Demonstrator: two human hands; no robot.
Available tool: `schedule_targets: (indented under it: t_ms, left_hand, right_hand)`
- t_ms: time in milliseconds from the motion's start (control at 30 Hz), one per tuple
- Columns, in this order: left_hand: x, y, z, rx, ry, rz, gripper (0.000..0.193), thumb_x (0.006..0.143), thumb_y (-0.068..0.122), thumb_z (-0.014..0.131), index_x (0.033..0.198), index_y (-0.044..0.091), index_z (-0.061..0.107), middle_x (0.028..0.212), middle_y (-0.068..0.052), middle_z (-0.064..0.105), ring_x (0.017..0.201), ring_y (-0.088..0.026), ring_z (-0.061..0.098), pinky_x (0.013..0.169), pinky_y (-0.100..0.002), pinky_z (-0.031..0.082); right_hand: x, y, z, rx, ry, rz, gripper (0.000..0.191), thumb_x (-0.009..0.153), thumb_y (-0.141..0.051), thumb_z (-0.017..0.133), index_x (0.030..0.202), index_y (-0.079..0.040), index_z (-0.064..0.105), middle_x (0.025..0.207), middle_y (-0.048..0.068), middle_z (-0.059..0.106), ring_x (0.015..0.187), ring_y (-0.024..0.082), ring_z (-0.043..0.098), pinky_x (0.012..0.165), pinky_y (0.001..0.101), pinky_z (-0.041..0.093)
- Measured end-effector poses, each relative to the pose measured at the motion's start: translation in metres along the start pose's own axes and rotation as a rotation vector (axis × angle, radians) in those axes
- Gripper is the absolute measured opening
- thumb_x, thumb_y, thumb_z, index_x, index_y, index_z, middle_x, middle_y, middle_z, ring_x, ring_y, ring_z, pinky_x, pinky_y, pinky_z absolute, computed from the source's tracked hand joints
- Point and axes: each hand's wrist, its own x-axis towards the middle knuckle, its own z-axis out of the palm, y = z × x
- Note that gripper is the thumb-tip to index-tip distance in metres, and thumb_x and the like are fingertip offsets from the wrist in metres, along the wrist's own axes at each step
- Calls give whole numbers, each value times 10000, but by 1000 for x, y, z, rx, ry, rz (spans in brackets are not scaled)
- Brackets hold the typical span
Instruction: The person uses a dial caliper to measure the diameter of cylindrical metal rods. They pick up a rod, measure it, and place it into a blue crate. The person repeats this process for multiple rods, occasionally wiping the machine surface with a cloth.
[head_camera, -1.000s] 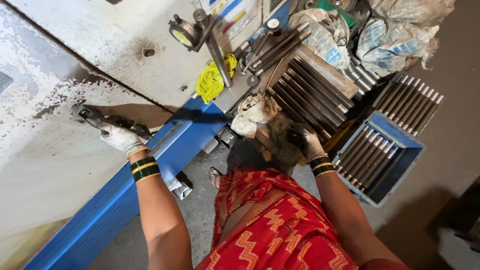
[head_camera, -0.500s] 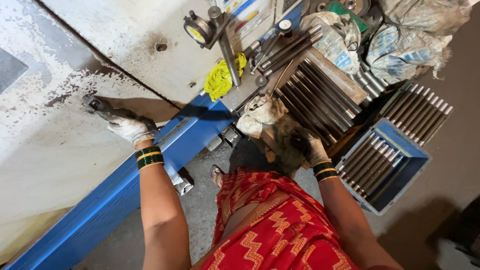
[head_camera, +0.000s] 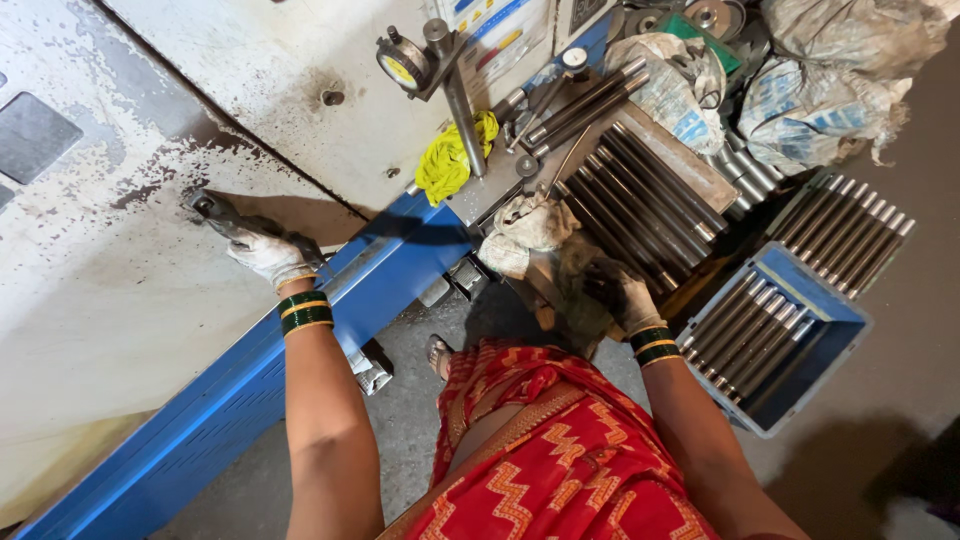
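Head view, all places given from the blue bench edge (head_camera: 300, 330).

- Left hand (head_camera: 262, 252): gloved, above and left of the blue bench edge, on the worn white machine table (head_camera: 120, 300). Fingers are clenched around a dark metal rod (head_camera: 215, 212) whose far end points up and left. Two green-and-gold bangles sit on the wrist.
- Right hand (head_camera: 620, 295): gloved, well right of the blue bench edge, resting on a dirty cloth (head_camera: 575, 290) beside the rack of steel shafts (head_camera: 640, 195). Whether it grips a shaft or only presses the cloth cannot be told; the fingers are half hidden.
- Blue crate (head_camera: 835, 310): far right of the blue bench edge, on the floor, holding more shafts in rows.
- Yellow rag (head_camera: 450, 160) and dial gauge (head_camera: 400, 68): up and right of the blue bench edge, on the machine top.
- Grey sacks (head_camera: 840, 70): furthest right, upper corner.

Handling note, as a judgement: the rod is greasy and held one-handed, so a full wrap well back from the tip keeps it level; the right hand does best to steady the stacked shafts so none rolls off the rack.
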Motion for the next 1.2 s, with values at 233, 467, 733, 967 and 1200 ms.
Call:
schedule_targets:
  t_ms: [233, 467, 733, 967, 1200]
  left_hand:
    - [0, 3, -2, 308, 65, 53, 370, 1090, 365, 492, 1215, 17, 495, 1144, -170, 614, 946, -266, 610, 843, -432, 566]
    - [-3, 6, 0, 394, 82, 137, 324, 1111, 309, 458, 1227, 13, 519, 1194, -158, 604, 1003, -250, 590, 905, -392, 547]
    - [-4, 7, 0, 271, 64, 32, 284, 1079, 316, 501, 1147, 40, 493, 1039, -128, 589, 864, -227, 557, 772, -404, 546]
    - [-7, 7, 0, 155, 53, -23, 277, 1072, 350, 534, 1090, 84, 460, 943, -91, 600, 781, -203, 570, 673, -388, 522]
    - [-7, 4, 2, 55, 52, -52, 298, 1066, 375, 550, 1045, 96, 449, 866, -91, 581, 725, -209, 542, 619, -388, 479]
  right_hand:
    - [-11, -2, -1, 1, 79, -6, 394, 1032, -142, 554, 1376, 50, 562, 1226, 183, 677, 1148, 313, 666, 1011, 467, 558]
    - [-19, -6, -5, 21, 69, -43, 400, 1021, -138, 533, 1368, 62, 538, 1257, 187, 658, 1165, 328, 660, 997, 503, 563]
    - [-24, -8, -3, 45, 54, -61, 398, 1052, -105, 427, 1392, 93, 491, 1337, 217, 601, 1203, 347, 622, 1009, 514, 547]
    - [-29, -9, -3, -19, 104, -42, 403, 1045, -71, 457, 1411, 97, 479, 1391, 206, 590, 1250, 339, 613, 1038, 482, 534]
    - [-28, -4, -4, -194, 12, -50, 448, 1019, -51, 493, 1453, 61, 473, 1368, 187, 602, 1232, 306, 608, 1057, 447, 515]
